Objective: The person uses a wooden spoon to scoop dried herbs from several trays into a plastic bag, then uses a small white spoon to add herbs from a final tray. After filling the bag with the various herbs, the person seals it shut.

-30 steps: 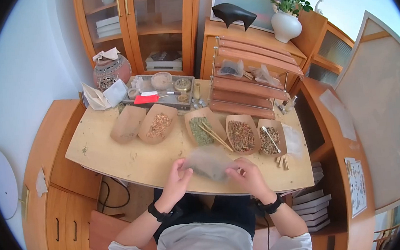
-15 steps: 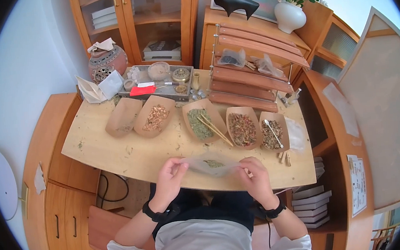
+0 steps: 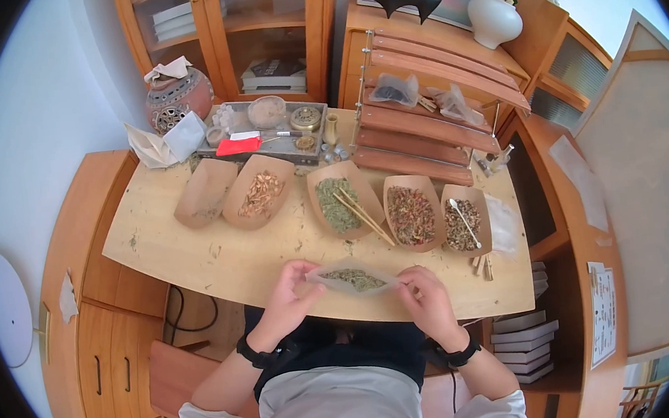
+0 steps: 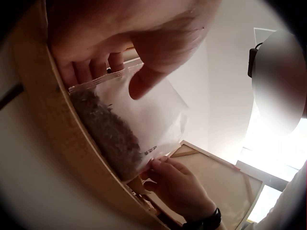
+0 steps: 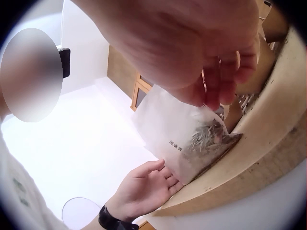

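Note:
A clear zip bag point(image 3: 352, 279) with green dried herbs in it is stretched between both hands over the front edge of the wooden table point(image 3: 195, 257). My left hand point(image 3: 307, 276) pinches its left end and my right hand point(image 3: 405, 282) pinches its right end. In the left wrist view the left hand's thumb and fingers point(image 4: 144, 81) clamp the bag point(image 4: 144, 120) near its sealed strip, with the herbs gathered along the lower side. In the right wrist view the right hand's fingertips point(image 5: 213, 96) pinch the bag point(image 5: 182, 132), and the left hand point(image 5: 144, 187) shows below.
Several brown paper trays of dried herbs point(image 3: 260, 192) point(image 3: 413, 214) line the middle of the table. One holds chopsticks point(image 3: 363, 216), another a spoon point(image 3: 463, 223). A slatted wooden rack point(image 3: 430, 121) stands at the back right, a tray of small jars point(image 3: 264, 135) at the back.
The bag was raised and blurred with motion a second ago. It now lies lower and flatter between the hands, with the herbs plainly visible. Both hands have kept their hold.

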Action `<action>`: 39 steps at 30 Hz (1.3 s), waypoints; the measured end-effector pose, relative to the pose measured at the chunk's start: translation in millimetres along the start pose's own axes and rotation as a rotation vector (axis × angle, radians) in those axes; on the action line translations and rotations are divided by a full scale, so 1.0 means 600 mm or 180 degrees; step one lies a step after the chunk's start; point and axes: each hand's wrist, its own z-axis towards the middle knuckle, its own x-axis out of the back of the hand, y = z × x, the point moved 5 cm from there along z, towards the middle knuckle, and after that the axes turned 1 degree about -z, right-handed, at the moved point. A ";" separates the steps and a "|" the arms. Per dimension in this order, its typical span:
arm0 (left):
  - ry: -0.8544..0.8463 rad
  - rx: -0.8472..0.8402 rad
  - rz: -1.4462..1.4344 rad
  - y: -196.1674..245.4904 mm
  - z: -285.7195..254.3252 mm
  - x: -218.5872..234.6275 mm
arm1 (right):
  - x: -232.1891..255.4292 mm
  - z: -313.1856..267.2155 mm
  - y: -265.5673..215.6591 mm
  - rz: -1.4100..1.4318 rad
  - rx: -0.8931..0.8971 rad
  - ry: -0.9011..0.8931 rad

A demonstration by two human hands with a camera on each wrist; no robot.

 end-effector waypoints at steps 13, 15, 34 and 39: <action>-0.0266 0.0549 -0.0375 0.021 -0.021 -0.040 | -0.005 0.001 -0.002 0.0905 -0.0296 -0.0468; -0.0245 0.0590 -0.0519 0.027 -0.022 -0.045 | -0.009 -0.003 0.001 0.1224 -0.0595 -0.0544; -0.0722 0.0079 -0.0491 0.067 -0.021 -0.066 | 0.062 -0.010 -0.085 0.0994 0.0891 -0.1160; -0.0906 0.0253 -0.0940 0.067 -0.014 -0.071 | 0.059 -0.009 -0.067 0.1429 -0.0387 -0.1002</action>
